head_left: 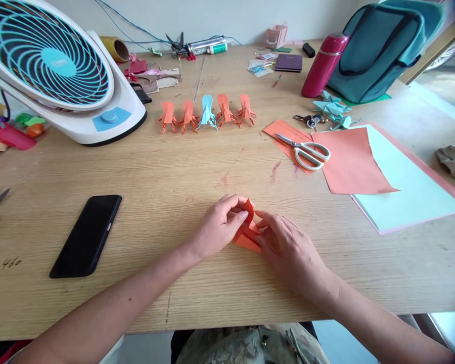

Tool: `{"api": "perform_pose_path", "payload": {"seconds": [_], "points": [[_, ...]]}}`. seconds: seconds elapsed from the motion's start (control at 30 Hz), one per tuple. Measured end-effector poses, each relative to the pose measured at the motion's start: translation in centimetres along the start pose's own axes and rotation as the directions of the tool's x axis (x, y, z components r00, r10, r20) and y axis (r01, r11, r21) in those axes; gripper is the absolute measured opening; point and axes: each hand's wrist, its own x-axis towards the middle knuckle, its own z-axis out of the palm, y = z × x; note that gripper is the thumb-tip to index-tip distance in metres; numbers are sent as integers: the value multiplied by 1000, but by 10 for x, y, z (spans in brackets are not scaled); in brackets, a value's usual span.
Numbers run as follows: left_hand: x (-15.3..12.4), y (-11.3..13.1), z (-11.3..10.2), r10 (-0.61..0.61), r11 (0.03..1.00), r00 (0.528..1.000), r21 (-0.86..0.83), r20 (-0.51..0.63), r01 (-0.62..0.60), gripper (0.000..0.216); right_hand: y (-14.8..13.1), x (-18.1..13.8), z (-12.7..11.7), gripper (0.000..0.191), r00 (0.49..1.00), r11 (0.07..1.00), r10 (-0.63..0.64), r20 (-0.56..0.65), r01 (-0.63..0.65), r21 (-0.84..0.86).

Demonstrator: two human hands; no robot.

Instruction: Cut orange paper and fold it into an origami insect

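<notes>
Folded orange paper [247, 243] handled at the table's [174, 172] near side.
Its raised flap is pinched by the left hand [220, 225]; its right side is touched by the right hand [288, 240], whose closure cannot be told. Beyond, five paper figures [206, 108] are lined up.

Fan [58, 62]: one
Hands [219, 222] [290, 240]: two
Phone [86, 236]: one
Orange figures [168, 112] [188, 110] [223, 105] [245, 104] right of fan: four
Blue figure [207, 107] there: one

Folded paper [247, 241] sits between left hand [216, 225] and right hand [290, 245], over the desk [174, 172]. Phone's [87, 235] left of that grip, fan's [58, 63] further back that side. Behind the grip, bit left: 5 paper figures [207, 112] in a row. Back right, scissors [296, 145] on paper sheets [356, 164], then a bottle [325, 65] beside a bag [375, 58].
</notes>
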Motion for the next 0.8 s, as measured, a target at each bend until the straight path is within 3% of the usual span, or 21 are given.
{"api": "perform_pose_path", "payload": {"seconds": [0.2,0.4,0.8], "points": [[13,-15,1,50,987,998,153,-38,-43,10,9,3,-1,30,998,998,56,-27,-55,13],[17,-18,1,61,984,997,170,-37,-54,10,9,2,-1,23,997,996,-68,35,70,-58],[13,-13,4,-14,998,999,63,-39,17,13,2,-3,-2,55,982,980,-172,74,179,-91]]}}
